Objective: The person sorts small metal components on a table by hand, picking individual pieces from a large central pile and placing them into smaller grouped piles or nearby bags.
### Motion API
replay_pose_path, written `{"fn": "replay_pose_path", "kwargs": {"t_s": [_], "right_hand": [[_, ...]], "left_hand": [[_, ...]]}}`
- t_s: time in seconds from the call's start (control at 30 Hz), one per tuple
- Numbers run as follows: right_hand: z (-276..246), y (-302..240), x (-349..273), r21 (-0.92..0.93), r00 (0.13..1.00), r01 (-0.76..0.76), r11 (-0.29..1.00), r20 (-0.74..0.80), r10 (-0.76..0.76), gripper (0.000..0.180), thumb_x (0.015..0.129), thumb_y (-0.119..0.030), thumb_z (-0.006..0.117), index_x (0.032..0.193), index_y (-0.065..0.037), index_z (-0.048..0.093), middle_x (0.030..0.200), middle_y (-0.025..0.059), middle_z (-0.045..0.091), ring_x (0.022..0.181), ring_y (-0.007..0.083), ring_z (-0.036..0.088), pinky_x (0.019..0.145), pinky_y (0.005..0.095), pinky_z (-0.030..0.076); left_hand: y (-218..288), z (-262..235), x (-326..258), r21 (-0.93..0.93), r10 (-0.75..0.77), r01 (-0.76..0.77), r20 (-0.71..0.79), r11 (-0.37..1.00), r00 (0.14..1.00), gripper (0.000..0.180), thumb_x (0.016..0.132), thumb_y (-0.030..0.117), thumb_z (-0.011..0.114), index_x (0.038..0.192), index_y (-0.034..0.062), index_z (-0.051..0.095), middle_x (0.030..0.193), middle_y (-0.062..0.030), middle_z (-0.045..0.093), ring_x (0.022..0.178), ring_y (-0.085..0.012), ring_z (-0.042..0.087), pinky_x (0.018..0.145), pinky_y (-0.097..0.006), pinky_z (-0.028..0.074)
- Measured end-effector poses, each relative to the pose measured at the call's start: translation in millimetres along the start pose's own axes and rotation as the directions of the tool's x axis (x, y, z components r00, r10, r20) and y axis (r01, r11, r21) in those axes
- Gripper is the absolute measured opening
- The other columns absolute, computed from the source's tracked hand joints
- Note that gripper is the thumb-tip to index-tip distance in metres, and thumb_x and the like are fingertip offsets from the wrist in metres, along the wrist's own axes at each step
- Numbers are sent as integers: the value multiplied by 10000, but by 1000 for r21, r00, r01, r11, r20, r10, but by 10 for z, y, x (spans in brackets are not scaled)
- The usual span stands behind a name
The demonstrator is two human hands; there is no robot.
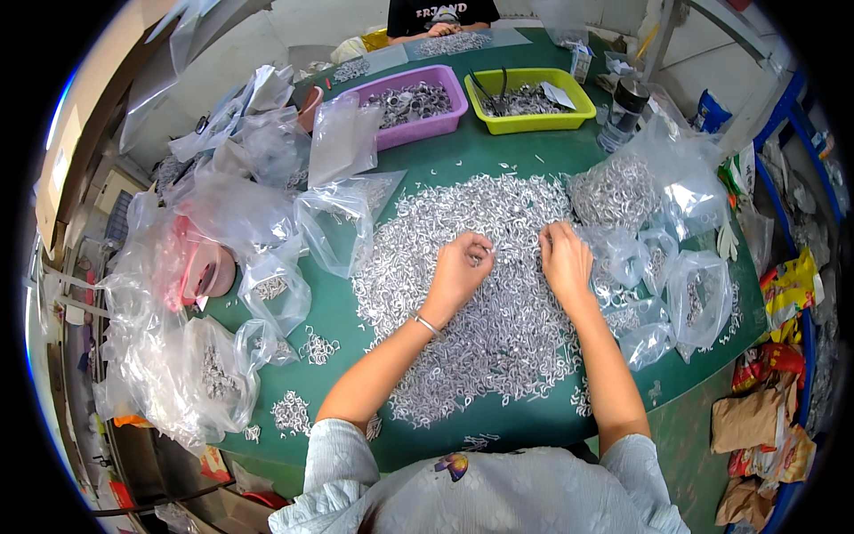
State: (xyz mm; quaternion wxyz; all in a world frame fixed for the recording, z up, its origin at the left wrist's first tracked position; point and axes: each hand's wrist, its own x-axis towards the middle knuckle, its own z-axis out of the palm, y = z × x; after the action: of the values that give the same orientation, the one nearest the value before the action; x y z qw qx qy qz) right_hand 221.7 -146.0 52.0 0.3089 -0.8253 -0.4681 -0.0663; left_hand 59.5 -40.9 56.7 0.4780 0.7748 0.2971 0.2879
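A broad heap of small silvery curved metal pieces (480,356) is spread over the green table (418,443). My left hand (460,274), a bangle on its wrist, is over the upper middle of the heap. Its fingers are curled with thumb and forefinger pinched together; whatever they grip is too small to make out. To its right, my right hand (565,261) rests at the heap's right edge, fingers bent down and closed together among the pieces. Its fingertips are partly hidden, so any piece in them cannot be made out.
A purple tub (418,126) and a yellow-green tub (534,119), both holding metal parts, stand at the back. Clear plastic bags (196,356) crowd the left side. A filled bag (614,191) and a jar (624,116) are on the right. Across the table sits another person (442,18).
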Motion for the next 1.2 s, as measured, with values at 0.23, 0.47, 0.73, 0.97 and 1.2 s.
{"fn": "replay_pose_path", "kwargs": {"t_s": [0.23, 0.47, 0.73, 0.97, 1.2], "right_hand": [[32, -18, 40, 12, 999, 11, 1000, 52, -12, 110, 833, -145, 625, 842, -38, 601, 917, 111, 600, 704, 368, 619, 614, 469, 476], [-55, 16, -40, 702, 905, -419, 576, 373, 205, 88, 877, -116, 557, 887, -38, 596, 896, 98, 630, 529, 209, 538, 454, 313, 389], [101, -328, -342, 659, 672, -685, -311, 736, 78, 289, 924, -264, 486, 1067, -20, 544, 1026, 123, 617, 620, 119, 551, 399, 213, 353], [56, 291, -867, 725, 750, -660, 195, 652, 114, 497, 892, -295, 621, 1285, -11, 513, 1298, 220, 505, 1177, 271, 503, 1001, 432, 404], [-382, -184, -1402, 668, 596, -702, 248, 741, -309, 252, 921, -297, 551, 1014, -63, 531, 890, 138, 551, 769, 229, 521, 654, 348, 426]], "left_hand": [[46, 21, -31, -16, 60, -60, 10, 998, 998, 372, 791, -24, 632, 1153, 44, 582, 997, -63, 640, 738, -73, 584, 621, -202, 454], [38, 85, -20, -91, 94, -88, 69, 992, 993, 331, 812, -79, 572, 1121, 35, 605, 1020, -69, 629, 780, -89, 592, 645, -203, 467], [97, -32, -210, -74, 19, -9, 130, 997, 991, 339, 760, -9, 637, 1094, 37, 602, 1009, -101, 620, 849, -184, 627, 719, -287, 511], [241, 255, -613, 109, 300, -335, 252, 936, 920, 282, 672, 159, 651, 917, 25, 613, 947, -167, 619, 887, -339, 601, 721, -409, 495], [585, -833, -2332, 476, 502, -305, -370, 825, 782, 330, 826, 167, 558, 1106, -4, 519, 1094, -221, 562, 993, -373, 565, 838, -410, 471]]}}
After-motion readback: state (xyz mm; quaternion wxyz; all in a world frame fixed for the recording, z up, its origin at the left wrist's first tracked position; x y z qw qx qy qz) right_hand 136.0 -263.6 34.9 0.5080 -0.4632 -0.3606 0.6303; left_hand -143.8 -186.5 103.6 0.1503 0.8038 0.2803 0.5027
